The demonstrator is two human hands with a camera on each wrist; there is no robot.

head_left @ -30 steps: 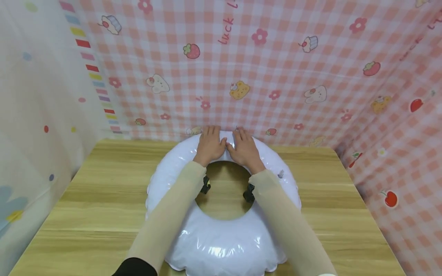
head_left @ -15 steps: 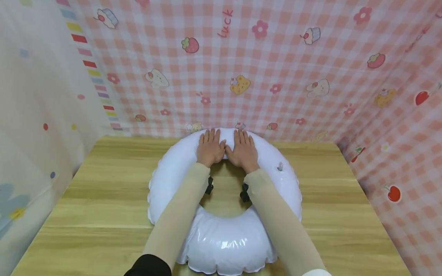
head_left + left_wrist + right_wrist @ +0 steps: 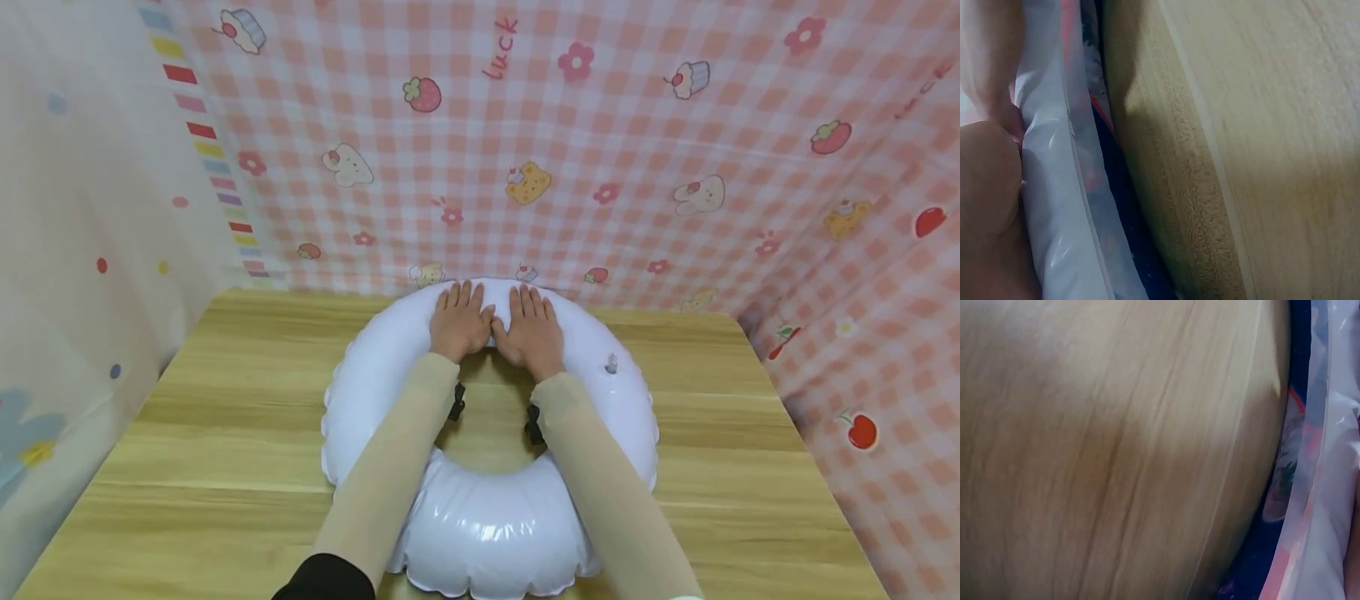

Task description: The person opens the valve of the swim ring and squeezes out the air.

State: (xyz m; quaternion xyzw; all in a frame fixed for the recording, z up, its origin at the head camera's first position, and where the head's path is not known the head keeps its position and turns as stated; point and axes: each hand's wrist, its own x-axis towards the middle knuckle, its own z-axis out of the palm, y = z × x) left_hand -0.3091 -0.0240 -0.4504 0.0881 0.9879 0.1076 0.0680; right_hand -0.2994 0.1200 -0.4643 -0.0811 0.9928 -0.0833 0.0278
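Note:
A white inflated swim ring (image 3: pixel 491 521) lies on the wooden table, its hole facing up. On its far side my left hand (image 3: pixel 459 325) lies flat with fingers pointing away from me. Beside it my right hand (image 3: pixel 531 329) presses the same stretch of ring, palm down, and the two thumbs nearly meet. A small clear valve (image 3: pixel 611 364) sticks up on the ring's right side. In the left wrist view the ring's white inner wall (image 3: pixel 1054 187) runs beside the left hand, with a dark blue underside (image 3: pixel 1125 212) showing below the seam.
The wooden table (image 3: pixel 225 417) extends on both sides of the ring. A pink checked cloth (image 3: pixel 480 150) hangs right behind the ring's far edge. More cloth closes in the right, and a pale dotted cloth (image 3: pixel 82 225) the left. Black wrist cameras (image 3: pixel 534 425) hang over the ring's hole.
The ring's near part has drawn in slightly and looks creased along its inner edge. Both hands have stayed on the far side, pressing down. The head view has shifted a little.

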